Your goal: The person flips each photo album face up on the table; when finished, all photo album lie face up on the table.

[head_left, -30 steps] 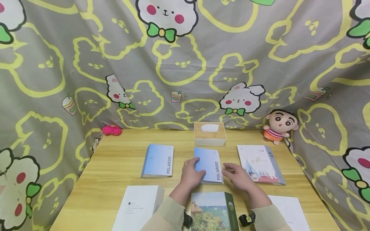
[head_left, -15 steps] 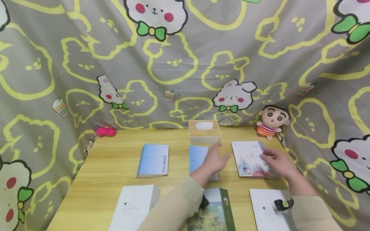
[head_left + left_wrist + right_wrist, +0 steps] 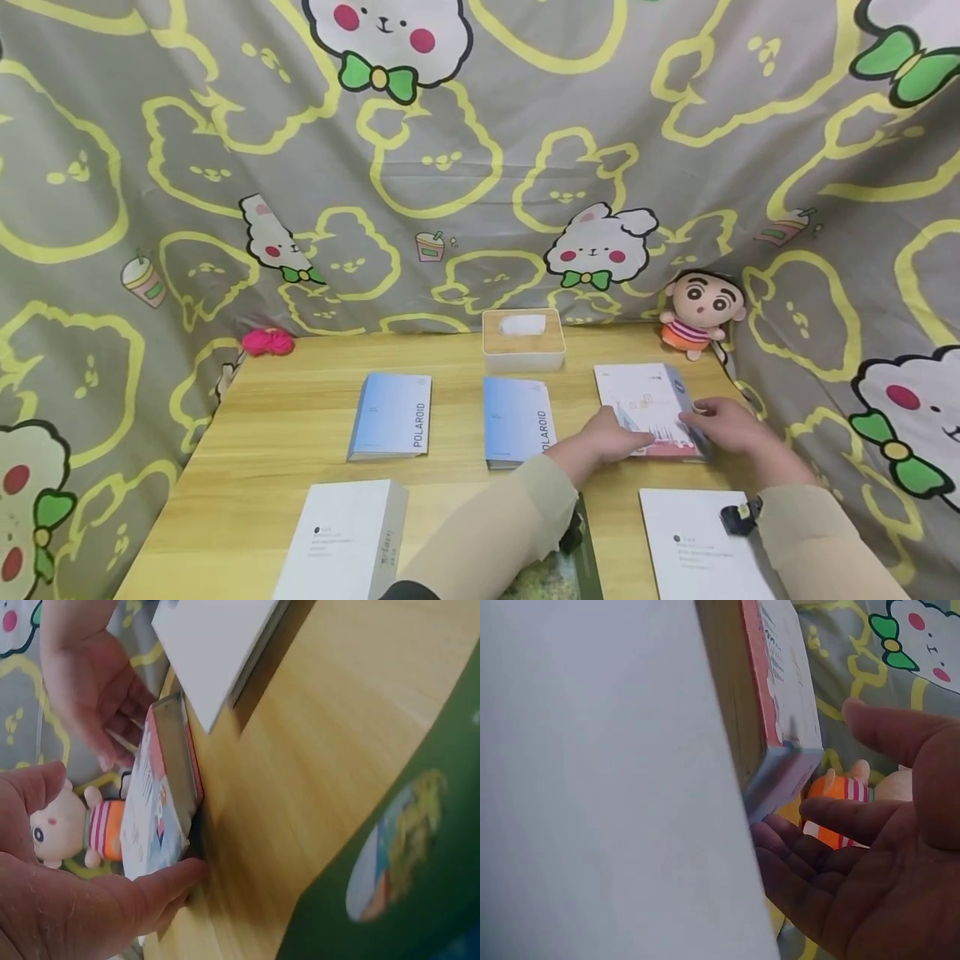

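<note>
Curtain: a grey curtain [image 3: 480,287] printed with yellow outlines and white rabbit faces is hung behind the table and at both sides.
Table: a wood-grained table [image 3: 262,425] is laid with books in two rows.
Near-row books: a thick white book [image 3: 333,533] is set on the left and a thin white book [image 3: 697,554] on the right; between them, a green-spined book [image 3: 588,558] is mostly covered by the left sleeve [image 3: 487,542].
Illustrated book: a white illustrated book [image 3: 641,396], with a reddish lower edge and a blue-grey spine on its right, is placed at the right of the far row, between the two hands.
Blue books: two blue POLAROID books are placed in the same row, one at left [image 3: 386,417], one at centre [image 3: 513,417]; the latter is partly hidden by the left arm.
Tissue box: a wood-topped tissue box [image 3: 523,354] is set behind the centre book.
Doll: a plush doll [image 3: 697,312] is seated at the far right corner.
Left hand: the left hand [image 3: 603,437] is held with fingers extended at the illustrated book's left edge, thumb spread above the cover.
Right hand: the right hand [image 3: 727,425] is held loosely at the spine, fingers slightly bent, thumb apart; firm contact cannot be told.
Yarn: a pink bundle [image 3: 268,342] is left at the far left corner.
</note>
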`<state>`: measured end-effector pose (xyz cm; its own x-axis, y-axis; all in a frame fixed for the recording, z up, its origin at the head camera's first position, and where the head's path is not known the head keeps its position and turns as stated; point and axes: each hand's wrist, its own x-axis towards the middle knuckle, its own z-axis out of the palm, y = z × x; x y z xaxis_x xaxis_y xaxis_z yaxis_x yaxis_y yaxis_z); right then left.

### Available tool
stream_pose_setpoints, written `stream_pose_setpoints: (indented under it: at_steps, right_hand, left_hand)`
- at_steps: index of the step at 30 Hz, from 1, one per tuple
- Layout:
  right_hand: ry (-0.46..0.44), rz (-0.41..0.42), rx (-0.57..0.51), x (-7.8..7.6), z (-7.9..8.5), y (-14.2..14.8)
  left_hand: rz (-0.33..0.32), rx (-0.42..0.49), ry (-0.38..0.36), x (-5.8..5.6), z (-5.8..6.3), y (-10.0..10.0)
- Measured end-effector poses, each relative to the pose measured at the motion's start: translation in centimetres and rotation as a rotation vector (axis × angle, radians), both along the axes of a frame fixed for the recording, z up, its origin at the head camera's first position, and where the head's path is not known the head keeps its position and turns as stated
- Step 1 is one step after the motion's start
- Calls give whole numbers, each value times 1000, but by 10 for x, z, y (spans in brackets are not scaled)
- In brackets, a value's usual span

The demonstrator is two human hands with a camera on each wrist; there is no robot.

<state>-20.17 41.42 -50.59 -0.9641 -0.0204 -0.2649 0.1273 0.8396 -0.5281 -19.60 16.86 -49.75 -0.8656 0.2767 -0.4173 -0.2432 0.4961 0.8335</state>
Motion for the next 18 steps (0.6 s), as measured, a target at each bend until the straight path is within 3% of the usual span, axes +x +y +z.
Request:
stream_pose_setpoints:
  at_steps: [4,10,18]
  right_hand:
    - [-51,-8,-44,-2,0,2]
    - [-49,-10,-77,1,0,5]
    - [-92,-70,-131,4,7,-5]
  left_hand:
    - [3,-25,21,3,-1,8]
    - [-15,56,12,8,-2,14]
    - [-44,-6,18,6,0,5]
